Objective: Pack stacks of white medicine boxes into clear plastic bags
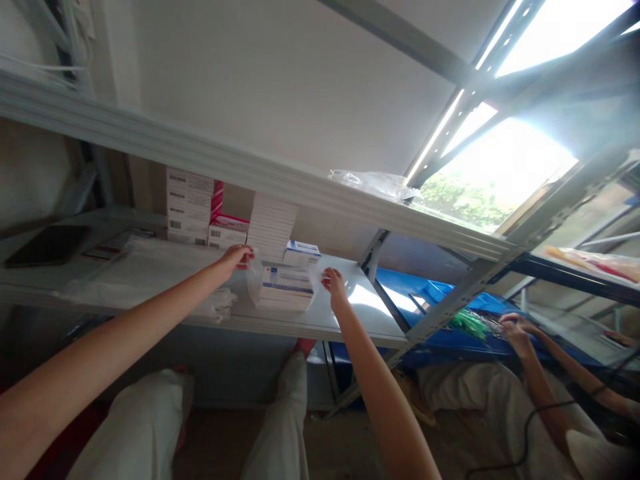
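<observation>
A clear plastic bag (255,280) surrounds a short stack of white and blue boxes (286,293) on the lower shelf. My left hand (237,257) pinches the bag at its left side. At the right side, my right hand (333,281) has its fingers closed on the bag's other edge. Right behind the bagged stack lie a white box with a blue edge (303,253) and a tall pile of thin white boxes (271,227). Farther left stand white boxes with barcodes (189,205) and a white and pink box (228,231).
Flat clear bags (145,270) lie on the shelf (345,319) at left, near a dark tablet-like object (49,245). The upper shelf's grey edge (280,175) runs above my hands, with crumpled plastic (373,182) on it. A co-worker's hands (516,330) are at right, by a blue surface.
</observation>
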`<act>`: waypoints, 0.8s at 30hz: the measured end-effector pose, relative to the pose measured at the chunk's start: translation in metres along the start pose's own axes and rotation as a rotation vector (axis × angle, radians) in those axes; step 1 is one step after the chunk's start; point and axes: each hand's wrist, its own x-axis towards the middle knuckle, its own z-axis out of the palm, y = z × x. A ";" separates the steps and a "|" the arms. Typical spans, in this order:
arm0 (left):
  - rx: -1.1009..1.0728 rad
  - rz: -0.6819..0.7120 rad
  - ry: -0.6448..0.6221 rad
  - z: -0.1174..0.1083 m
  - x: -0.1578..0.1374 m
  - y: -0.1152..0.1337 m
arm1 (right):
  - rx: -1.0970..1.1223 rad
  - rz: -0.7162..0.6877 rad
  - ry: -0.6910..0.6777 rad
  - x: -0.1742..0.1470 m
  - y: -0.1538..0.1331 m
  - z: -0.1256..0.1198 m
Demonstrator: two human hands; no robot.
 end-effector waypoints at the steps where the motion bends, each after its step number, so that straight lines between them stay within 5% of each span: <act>1: -0.038 -0.006 -0.003 0.002 0.001 0.002 | 0.008 -0.011 0.011 -0.001 0.000 0.000; 4: -0.204 -0.037 -0.056 0.003 -0.002 0.010 | -0.065 -0.115 0.075 -0.009 -0.005 -0.002; 7: -0.236 0.019 -0.153 0.000 -0.015 0.020 | -0.309 -0.442 0.177 -0.025 -0.017 -0.007; 9: -0.184 0.084 -0.164 -0.002 -0.027 0.026 | -0.525 -0.696 0.101 -0.037 -0.030 -0.008; 11: -0.133 0.121 -0.166 -0.002 -0.040 0.034 | -0.778 -0.808 -0.094 -0.044 -0.043 -0.004; 14: -0.079 0.172 -0.207 0.001 -0.054 0.045 | -1.132 -0.624 -0.223 -0.046 -0.055 0.006; 18: -0.023 0.238 -0.247 0.004 -0.058 0.056 | -1.325 -0.318 -0.162 -0.039 -0.061 0.014; 24: 0.009 0.375 -0.226 0.003 -0.051 0.060 | -1.282 -0.371 0.011 -0.037 -0.067 0.011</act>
